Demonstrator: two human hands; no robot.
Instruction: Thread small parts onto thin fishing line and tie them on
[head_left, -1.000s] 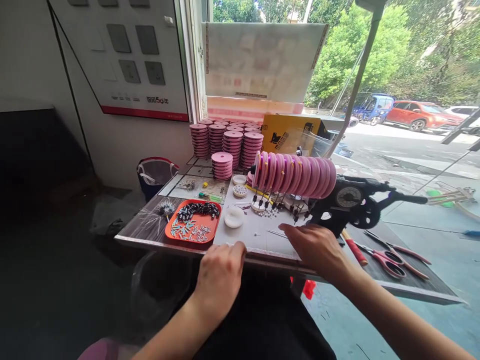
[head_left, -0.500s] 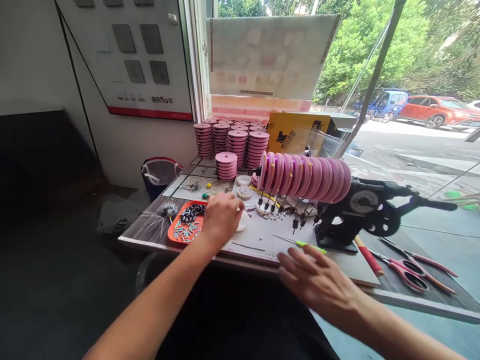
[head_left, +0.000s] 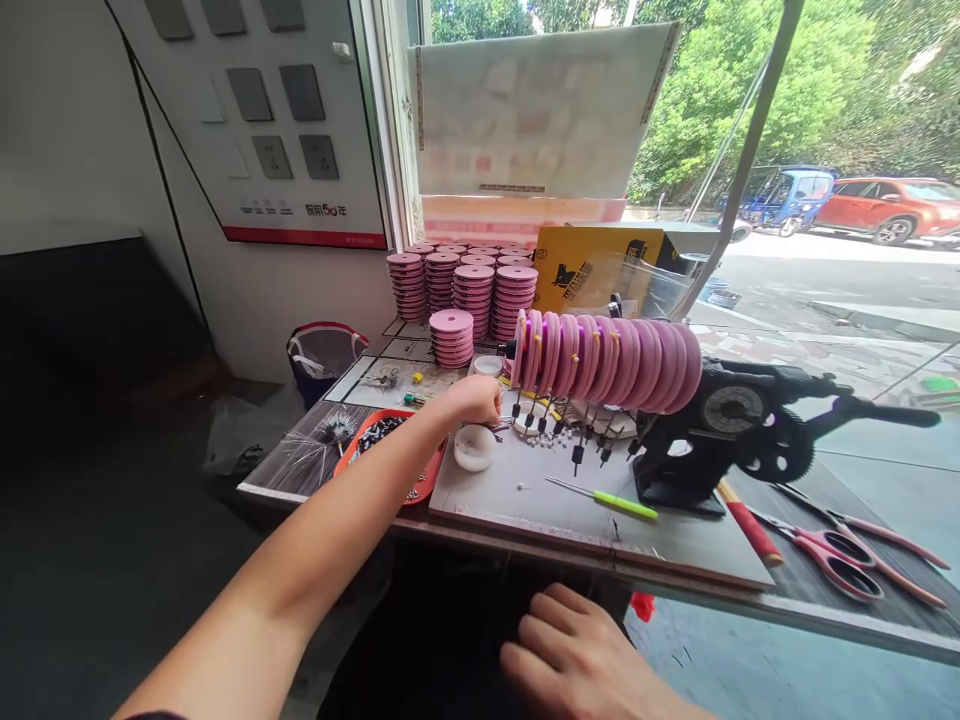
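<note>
My left hand (head_left: 484, 400) reaches over the board, closed, with its fingertips turned away from me. It covers the spot of a small bead dish, and I cannot see what it holds. Just below it sits a round white dish (head_left: 474, 448). Low in front of the table edge, my right hand (head_left: 574, 650) is curled with the knuckles up; its palm side is hidden. On the board lies a thin metal tool with a green handle (head_left: 626, 505). A black hand-cranked winder (head_left: 731, 410) carries a row of pink foam discs (head_left: 615, 365) with wire leads and black pieces hanging below.
An orange tray (head_left: 431, 480) lies partly under my left forearm. Pink spools (head_left: 452, 340) are stacked at the back, beside a yellow box (head_left: 592, 265). Scissors (head_left: 836, 560), pliers (head_left: 892, 535) and a red-wrapped handle (head_left: 754, 525) lie at right. White beads (head_left: 547, 438) are scattered under the discs.
My left hand has moved forward and right, away from the orange tray. My right hand has dropped off the board toward me and curled. A thin rod on the board no longer shows.
</note>
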